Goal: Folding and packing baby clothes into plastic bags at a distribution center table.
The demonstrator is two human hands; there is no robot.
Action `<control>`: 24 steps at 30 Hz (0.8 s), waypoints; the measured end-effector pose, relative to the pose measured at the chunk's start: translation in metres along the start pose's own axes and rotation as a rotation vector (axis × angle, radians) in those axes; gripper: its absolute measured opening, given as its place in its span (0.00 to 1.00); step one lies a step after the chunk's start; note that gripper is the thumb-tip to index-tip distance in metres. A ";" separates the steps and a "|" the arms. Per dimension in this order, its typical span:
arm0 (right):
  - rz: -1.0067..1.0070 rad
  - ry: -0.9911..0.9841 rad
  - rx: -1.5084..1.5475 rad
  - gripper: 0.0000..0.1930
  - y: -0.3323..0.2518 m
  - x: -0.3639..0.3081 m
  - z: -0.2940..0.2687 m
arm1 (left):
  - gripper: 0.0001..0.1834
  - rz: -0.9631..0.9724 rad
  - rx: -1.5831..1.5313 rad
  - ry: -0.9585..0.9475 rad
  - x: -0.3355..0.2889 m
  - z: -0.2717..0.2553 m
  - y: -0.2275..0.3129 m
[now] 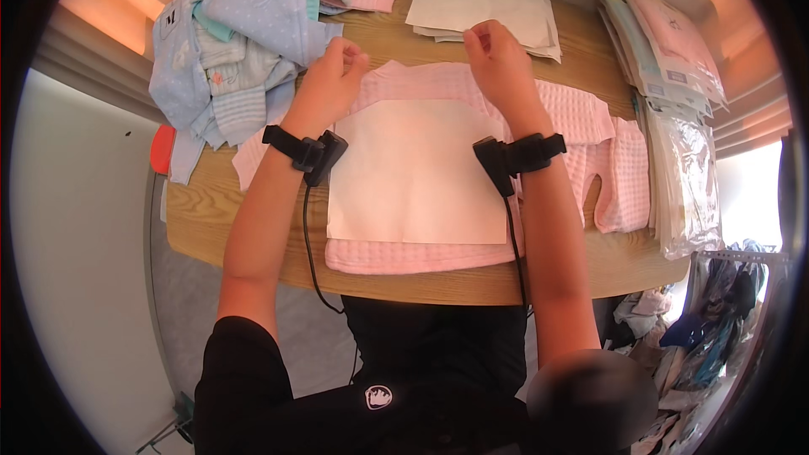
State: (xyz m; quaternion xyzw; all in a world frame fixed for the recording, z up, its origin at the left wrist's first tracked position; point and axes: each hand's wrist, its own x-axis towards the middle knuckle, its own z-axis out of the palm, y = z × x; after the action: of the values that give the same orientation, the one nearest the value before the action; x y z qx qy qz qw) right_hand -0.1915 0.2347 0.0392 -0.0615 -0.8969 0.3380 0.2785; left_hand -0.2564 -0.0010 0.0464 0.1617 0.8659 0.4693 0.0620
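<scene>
A pink knitted baby top [581,114] lies flat on the wooden table [253,211], its right sleeve and a matching pink piece spread out to the right. A white sheet of card [413,173] rests on the middle of the top. My left hand [330,84] pinches the top's far edge near the left shoulder. My right hand [497,63] grips the far edge near the collar, fingers curled. Both wrists carry black bands with cables running down toward me.
A heap of light blue baby clothes [240,29] sits at the table's far left. A stack of white sheets [484,4] lies at the far middle. Clear plastic bags [674,93] are piled along the right edge. More clothes lie on the floor at lower right [708,329].
</scene>
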 end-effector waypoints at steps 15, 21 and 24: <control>0.427 -0.553 -0.056 0.15 0.011 -0.003 -0.082 | 0.24 0.253 0.298 -0.525 -0.019 0.004 0.016; 0.735 -0.820 0.299 0.21 0.006 -0.067 -0.113 | 0.22 0.128 0.186 -0.474 -0.013 0.005 0.002; 0.756 -0.669 0.450 0.20 0.008 -0.083 -0.120 | 0.25 0.368 0.372 -0.243 -0.026 0.010 0.006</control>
State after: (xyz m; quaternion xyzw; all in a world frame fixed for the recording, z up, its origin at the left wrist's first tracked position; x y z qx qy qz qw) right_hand -0.0581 0.2851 0.0699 -0.2076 -0.7577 0.5988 -0.1559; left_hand -0.2284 0.0015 0.0445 0.3797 0.8795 0.2828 0.0483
